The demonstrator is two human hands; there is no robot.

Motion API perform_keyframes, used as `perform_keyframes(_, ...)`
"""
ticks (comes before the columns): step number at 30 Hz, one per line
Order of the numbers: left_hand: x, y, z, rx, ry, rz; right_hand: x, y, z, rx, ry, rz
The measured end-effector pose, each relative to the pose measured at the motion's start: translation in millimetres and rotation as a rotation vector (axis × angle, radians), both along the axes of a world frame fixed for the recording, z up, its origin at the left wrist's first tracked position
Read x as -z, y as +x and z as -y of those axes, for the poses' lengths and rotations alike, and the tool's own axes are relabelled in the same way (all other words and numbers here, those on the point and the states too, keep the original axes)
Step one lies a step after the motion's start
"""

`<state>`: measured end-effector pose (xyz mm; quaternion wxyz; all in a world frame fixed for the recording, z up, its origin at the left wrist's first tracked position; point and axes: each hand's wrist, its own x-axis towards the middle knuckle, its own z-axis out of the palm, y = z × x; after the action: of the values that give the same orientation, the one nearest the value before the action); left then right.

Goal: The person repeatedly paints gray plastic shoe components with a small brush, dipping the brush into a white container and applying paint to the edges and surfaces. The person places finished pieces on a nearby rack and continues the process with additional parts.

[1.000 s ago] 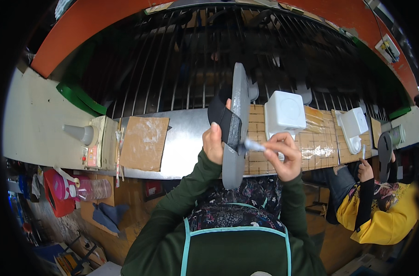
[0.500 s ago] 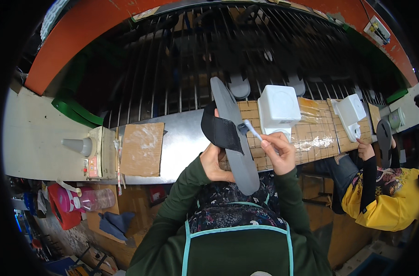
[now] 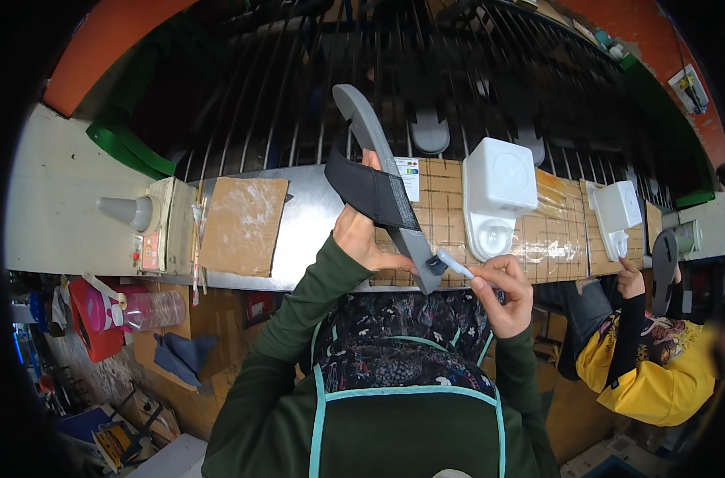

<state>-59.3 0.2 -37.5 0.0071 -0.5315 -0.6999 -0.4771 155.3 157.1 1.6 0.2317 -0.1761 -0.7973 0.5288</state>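
The left hand (image 3: 362, 235) clamps the light, stiff grey sandal sole (image 3: 386, 187) mid-length by its soft black strap (image 3: 370, 191), while the right hand (image 3: 502, 291) pinches a small brush (image 3: 452, 263) against its heel.

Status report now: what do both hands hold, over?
Left hand grips grey sandal sole with black strap, tilted up. Right hand holds small brush at sole's lower end. Nothing between them.

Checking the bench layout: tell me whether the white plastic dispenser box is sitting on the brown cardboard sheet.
No, the white plastic dispenser box stands on the taped grid mat, well apart from the brown cardboard sheet.
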Motion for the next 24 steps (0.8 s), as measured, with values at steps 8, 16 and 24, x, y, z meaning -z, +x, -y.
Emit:
perform_keyframes(8, -5, 3, -3, 0.041, -0.009, -0.016, -2, -15, -1, 0.053, 0.263, 0.031)
perform_keyframes(16, -5, 3, -3, 0.06, -0.016, -0.003, -8, -27, -1, 0.1, 0.576, 0.007)
perform_keyframes(24, -5, -1, -4, 0.121, -0.039, -0.012, -14, -33, -3, 0.137, 0.746, -0.057)
